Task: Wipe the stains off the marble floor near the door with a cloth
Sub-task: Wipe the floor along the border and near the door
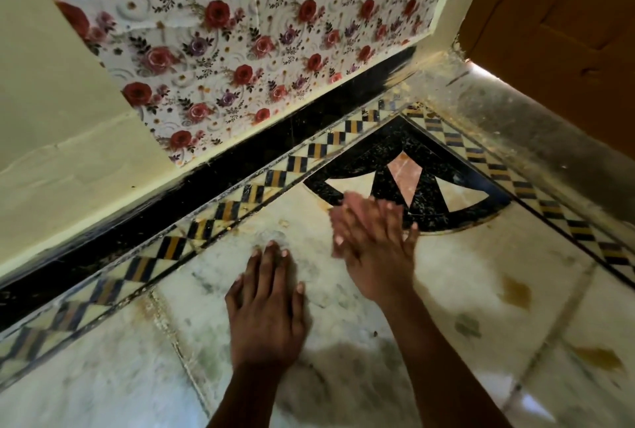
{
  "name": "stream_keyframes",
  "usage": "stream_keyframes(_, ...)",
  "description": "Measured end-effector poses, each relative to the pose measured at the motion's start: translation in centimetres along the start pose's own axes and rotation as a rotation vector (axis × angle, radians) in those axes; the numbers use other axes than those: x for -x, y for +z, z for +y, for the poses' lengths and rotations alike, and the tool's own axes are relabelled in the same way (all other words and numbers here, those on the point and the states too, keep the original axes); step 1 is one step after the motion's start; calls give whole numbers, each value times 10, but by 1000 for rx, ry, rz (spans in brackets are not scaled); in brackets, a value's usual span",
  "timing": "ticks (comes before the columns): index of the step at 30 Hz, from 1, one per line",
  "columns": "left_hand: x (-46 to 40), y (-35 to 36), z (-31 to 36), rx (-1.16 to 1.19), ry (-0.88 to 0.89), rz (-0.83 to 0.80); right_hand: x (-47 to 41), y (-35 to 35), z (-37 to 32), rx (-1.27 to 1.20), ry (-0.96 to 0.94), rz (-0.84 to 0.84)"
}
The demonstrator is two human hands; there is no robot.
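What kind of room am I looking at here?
Likely a home's entry corner: patterned marble floor with an inlaid checker border, floral wall covering, and a wooden door at the right.

We see the marble floor (464, 276) carrying brown stains (517, 292) right of the right grip (372, 249), a checkered border (220, 211) beyond.

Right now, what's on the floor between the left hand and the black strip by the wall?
In the head view, between the left hand and the black strip runs a checkered border of dark and yellow tiles, plus a bit of dusty marble floor. No cloth shows.
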State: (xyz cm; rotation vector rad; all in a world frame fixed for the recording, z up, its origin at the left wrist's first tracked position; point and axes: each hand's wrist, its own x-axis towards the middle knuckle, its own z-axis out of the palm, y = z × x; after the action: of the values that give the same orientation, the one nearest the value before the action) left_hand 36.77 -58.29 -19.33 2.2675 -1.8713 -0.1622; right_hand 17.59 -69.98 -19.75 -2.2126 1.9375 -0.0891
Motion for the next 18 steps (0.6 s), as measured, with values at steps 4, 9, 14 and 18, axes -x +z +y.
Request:
stream_keyframes(4,0,1,-1,0,-5,-13,-58,-5,-33,-33,74,-97)
stream_keyframes(9,-1,0,0,6,4,-22,-3,2,-10,43,-429,16)
stream_keyframes(14,-2,-2,-2,19,10,-40,67,-9,26,-164,-310,126)
stream_keyframes(18,-2,0,-2,-15,32,-44,69,-27,8,-848,68,280)
